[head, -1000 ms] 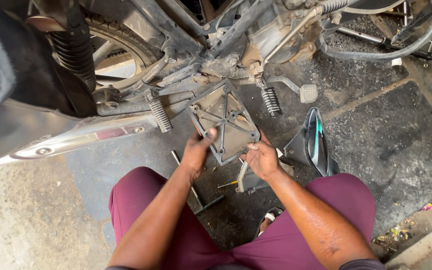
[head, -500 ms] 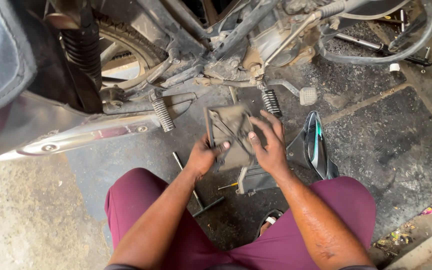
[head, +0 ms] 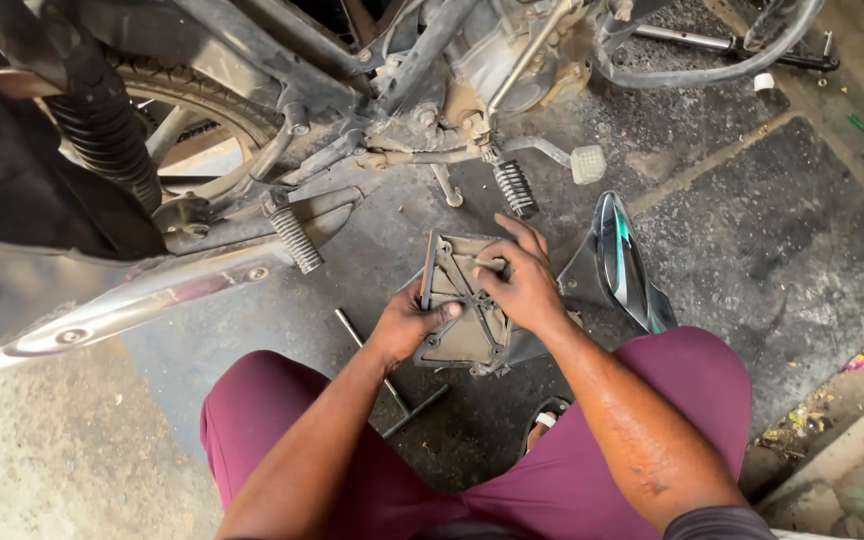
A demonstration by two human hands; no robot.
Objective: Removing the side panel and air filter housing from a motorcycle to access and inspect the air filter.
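Head view, both hands (head: 467, 300) gripping grimy metal bracket (head: 457, 315), motorcycle (head: 372, 110) behind

Matt, grimy metal cover plate (head: 457, 305); glossy chrome exhaust (head: 152, 295).
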